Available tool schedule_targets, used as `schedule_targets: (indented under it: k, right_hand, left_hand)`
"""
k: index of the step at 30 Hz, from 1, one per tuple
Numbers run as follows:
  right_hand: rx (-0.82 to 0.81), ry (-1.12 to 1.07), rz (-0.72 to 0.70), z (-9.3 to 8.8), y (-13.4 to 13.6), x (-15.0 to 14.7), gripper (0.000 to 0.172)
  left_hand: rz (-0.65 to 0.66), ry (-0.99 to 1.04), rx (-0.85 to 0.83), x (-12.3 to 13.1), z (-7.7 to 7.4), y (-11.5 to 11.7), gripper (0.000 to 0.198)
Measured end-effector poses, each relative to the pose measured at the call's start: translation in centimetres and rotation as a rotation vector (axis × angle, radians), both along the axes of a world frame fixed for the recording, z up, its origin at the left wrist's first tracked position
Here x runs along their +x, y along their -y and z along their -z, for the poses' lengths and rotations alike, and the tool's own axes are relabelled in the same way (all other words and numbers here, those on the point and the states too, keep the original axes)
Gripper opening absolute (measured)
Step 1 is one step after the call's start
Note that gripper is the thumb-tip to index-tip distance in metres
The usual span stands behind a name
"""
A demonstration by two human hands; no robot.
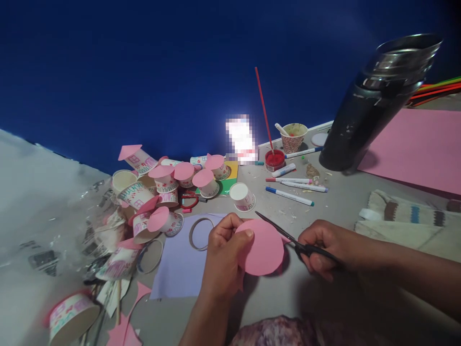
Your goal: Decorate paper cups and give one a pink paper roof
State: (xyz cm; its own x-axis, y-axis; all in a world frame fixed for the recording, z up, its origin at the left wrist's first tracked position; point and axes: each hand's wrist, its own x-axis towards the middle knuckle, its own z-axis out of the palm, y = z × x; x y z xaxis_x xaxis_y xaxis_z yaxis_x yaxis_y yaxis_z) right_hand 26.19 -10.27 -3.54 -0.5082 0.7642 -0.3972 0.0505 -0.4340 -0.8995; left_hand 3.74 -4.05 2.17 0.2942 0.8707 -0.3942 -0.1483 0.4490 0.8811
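Between the thumb and fingers of my left hand (226, 250) is a round pink paper disc (264, 252), held over the table near its front. My right hand (319, 247) grips black-handled scissors (275, 225) whose blades lie along the disc's upper right edge. A narrow pink strip shows beside the blades. Just beyond the disc a small decorated paper cup (242, 196) stands upside down. To the left is a crowd of decorated cups, many topped with pink paper roofs (184, 174).
Markers (290, 196) lie beyond my hands, near a red paint pot (274, 159) and a patterned cup (294, 137). A dark flask (370, 105) stands at right, before a pink sheet (421, 144). Tape (192, 235) rests on lilac paper (176, 269). Pink scraps (124, 331) lie front left.
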Motion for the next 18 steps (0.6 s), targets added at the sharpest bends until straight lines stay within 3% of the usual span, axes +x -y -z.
schedule_targets:
  k: [4,9,18]
  right_hand:
    - [0.029,0.011,0.033,-0.6,-0.1,-0.1,0.052]
    - [0.066,-0.004,0.094,0.3,-0.1,0.2,0.061]
    - [0.086,-0.076,0.116,0.3,0.0,-0.1,0.058]
  left_hand:
    - [-0.067,0.035,-0.015,0.1,0.2,-0.1,0.040]
    - [-0.095,0.114,-0.073,0.6,1.0,0.0,0.034]
    - [-0.259,0.281,-0.089,2.1,2.0,0.7,0.028]
